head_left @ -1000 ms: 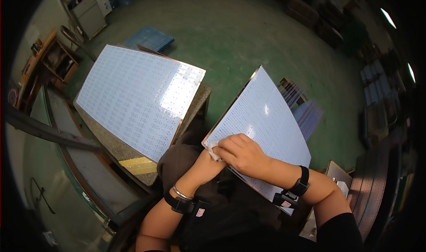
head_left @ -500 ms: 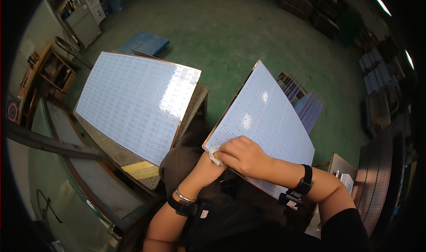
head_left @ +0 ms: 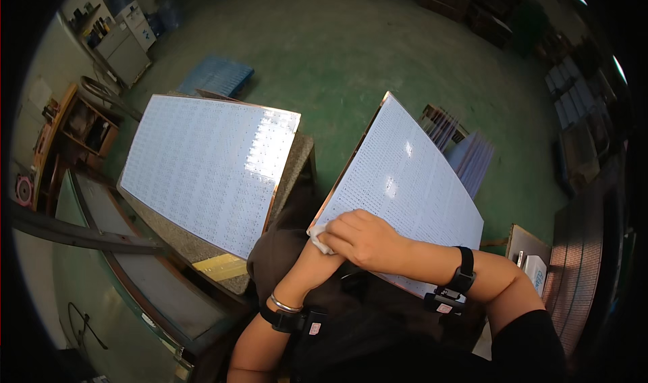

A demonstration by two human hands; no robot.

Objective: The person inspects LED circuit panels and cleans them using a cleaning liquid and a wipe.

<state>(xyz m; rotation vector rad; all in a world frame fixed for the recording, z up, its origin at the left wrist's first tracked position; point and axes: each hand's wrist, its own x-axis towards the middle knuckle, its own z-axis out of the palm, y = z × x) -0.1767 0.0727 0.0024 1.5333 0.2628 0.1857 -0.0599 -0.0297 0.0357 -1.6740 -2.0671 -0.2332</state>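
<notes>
A pale white-blue panel (head_left: 420, 194) covered in rows of small marks, with a copper-coloured edge, is tilted in front of me. At its near left corner my right hand (head_left: 364, 240) is closed on a crumpled white cloth (head_left: 319, 238), fingers curled down over it. My left hand (head_left: 317, 265) meets the right hand at this corner, below the cloth. Its fingers are hidden by the right hand and the cloth, so their grip does not show. A similar panel (head_left: 202, 167) lies face up at the left.
A speckled stone-like bench (head_left: 302, 163) carries the left panel, with a yellow strip (head_left: 221, 266) near its front edge. Beyond the tilted panel stand several thin upright sheets (head_left: 471, 160). A blue pallet-like object (head_left: 216, 76) rests on the green floor; a metal bar (head_left: 74, 228) crosses at left.
My right hand and the cloth have shifted slightly left, toward the tilted panel's corner. The whole view has moved a little. The right hand still holds the cloth.
</notes>
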